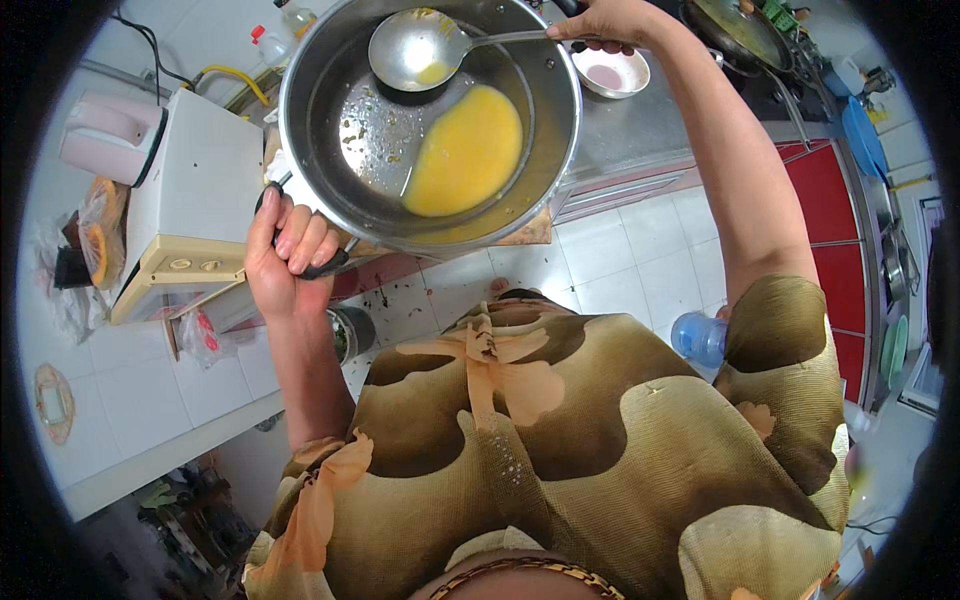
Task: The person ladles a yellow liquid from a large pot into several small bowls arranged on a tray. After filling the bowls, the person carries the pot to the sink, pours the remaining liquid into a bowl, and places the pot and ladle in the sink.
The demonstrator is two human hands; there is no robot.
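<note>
A large stainless steel pot [551, 142] is tilted in front of me. Yellow liquid [469, 157] has pooled on the near right side of its bottom, and small bits of food cling to the bare metal beside it. My left hand [296, 244] grips the pot's black side handle [328, 265]. At the far right rim, my right hand [611, 26] is closed around the handle of a metal ladle [412, 49]. The ladle's bowl hangs inside the pot, above the liquid, with a little yellow in it. Whether my right hand also grips the pot's other black handle is hard to see.
Right of the pot, a white bowl [611, 75] stands on the metal counter [637, 131]. A lidded pan [739, 34] is at the upper right. A white countertop oven [199, 165] stands left. The floor holds a bin [354, 334] and a blue plastic water jug [697, 337].
</note>
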